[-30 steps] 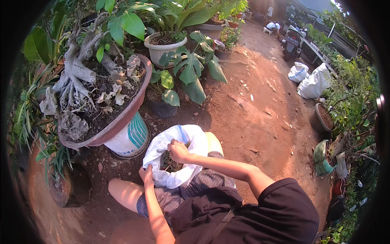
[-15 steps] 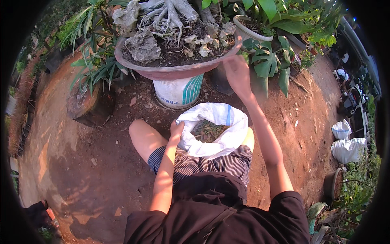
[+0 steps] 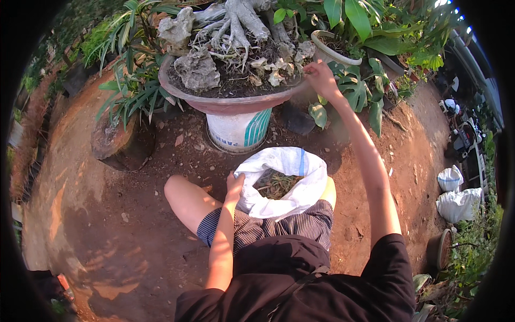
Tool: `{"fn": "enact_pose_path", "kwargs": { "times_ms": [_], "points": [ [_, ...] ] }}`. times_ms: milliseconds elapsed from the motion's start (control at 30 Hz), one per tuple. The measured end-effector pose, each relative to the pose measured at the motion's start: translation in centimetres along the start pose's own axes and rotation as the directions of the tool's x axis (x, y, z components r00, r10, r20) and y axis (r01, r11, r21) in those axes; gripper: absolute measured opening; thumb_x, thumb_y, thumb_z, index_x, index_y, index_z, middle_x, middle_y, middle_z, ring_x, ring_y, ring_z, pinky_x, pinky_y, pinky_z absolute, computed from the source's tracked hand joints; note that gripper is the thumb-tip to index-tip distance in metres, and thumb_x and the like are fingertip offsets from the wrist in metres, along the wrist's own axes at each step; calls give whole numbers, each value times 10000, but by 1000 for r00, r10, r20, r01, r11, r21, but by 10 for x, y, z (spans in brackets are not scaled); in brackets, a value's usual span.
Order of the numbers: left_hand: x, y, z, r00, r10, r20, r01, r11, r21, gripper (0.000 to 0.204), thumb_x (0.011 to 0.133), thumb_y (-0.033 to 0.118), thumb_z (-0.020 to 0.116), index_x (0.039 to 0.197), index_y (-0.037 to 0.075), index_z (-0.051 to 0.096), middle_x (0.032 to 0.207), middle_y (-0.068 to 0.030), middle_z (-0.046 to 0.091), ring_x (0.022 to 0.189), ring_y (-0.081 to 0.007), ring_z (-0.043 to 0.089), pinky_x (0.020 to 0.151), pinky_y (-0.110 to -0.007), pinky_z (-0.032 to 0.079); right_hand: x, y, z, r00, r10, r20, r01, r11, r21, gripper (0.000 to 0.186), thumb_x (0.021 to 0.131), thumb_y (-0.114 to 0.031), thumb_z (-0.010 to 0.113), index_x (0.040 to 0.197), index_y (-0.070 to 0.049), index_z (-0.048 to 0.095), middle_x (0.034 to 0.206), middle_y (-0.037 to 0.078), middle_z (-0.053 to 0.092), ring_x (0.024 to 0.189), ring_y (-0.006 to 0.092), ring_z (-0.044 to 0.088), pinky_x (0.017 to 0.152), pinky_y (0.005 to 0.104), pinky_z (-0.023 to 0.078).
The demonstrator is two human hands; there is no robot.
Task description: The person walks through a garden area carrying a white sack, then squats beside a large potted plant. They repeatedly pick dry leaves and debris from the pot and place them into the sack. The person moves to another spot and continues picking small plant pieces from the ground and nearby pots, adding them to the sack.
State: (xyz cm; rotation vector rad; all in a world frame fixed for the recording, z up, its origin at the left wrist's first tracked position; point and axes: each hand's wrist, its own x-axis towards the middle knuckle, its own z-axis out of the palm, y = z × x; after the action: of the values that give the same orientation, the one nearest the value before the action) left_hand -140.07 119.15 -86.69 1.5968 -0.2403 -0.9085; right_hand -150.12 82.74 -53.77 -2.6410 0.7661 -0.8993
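Note:
My left hand (image 3: 235,184) is closed on the rolled rim of a white woven sack (image 3: 311,199) with a blue stripe, standing open between my legs. Dry grass and plant scraps (image 3: 284,185) lie inside it. My right hand (image 3: 323,80) reaches far forward to the right rim of a wide reddish bonsai pot (image 3: 230,106). Its fingers are pinched together over the soil edge; whatever they hold is too small to make out. In the pot are a thick gnarled root base (image 3: 236,24), grey rocks (image 3: 197,70) and dark soil (image 3: 225,90).
The pot rests on a white bucket with green stripes (image 3: 238,129). To its left stands a tree stump (image 3: 120,142) beside long-leaved plants. A second pot (image 3: 335,53) and broad leaves (image 3: 354,88) crowd close to my right hand. White sacks (image 3: 458,204) sit far right.
My right hand has shifted slightly right, and its fingers have come to the pot's inner edge. My left hand keeps hold of the sack rim. The whole view has tilted a little.

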Motion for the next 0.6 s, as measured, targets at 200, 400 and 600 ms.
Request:
{"fn": "enact_pose_path", "kwargs": {
  "times_ms": [200, 400, 600],
  "points": [
    [-1, 4, -2, 1000, -12, -26, 12, 1000, 15, 519, 798, 167, 652, 1246, -89, 597, 1111, -173, 687, 1010, -223, 639, 892, -353, 492, 8, 9, 4, 1000, -4, 24, 4, 1000, 16, 164, 797, -47, 702, 960, -54, 722, 902, 151, 683, 778, 261, 643, 755, 384, 540],
    [9, -2, -2, 1000, -31, 8, 30, 998, 51, 554, 807, 186, 649, 1269, -107, 562, 1116, -183, 678, 996, -230, 634, 870, -361, 489, 5, 4, 4, 999, -16, 38, 21, 989, -145, 163, 830, -127, 703, 975, -129, 777, 1035, 171, 646, 1007, 344, 648, 886, 433, 534],
    [13, 4, -1, 998, 14, -63, -10, 998, 64, 373, 768, 150, 646, 1081, -53, 639, 957, -95, 672, 876, -195, 601, 784, -345, 471, 9, -18, -10, 978, -112, 178, 175, 903, -392, 145, 830, -106, 697, 953, -112, 774, 1065, 142, 658, 1058, 345, 643, 910, 454, 530]
  ]
}}
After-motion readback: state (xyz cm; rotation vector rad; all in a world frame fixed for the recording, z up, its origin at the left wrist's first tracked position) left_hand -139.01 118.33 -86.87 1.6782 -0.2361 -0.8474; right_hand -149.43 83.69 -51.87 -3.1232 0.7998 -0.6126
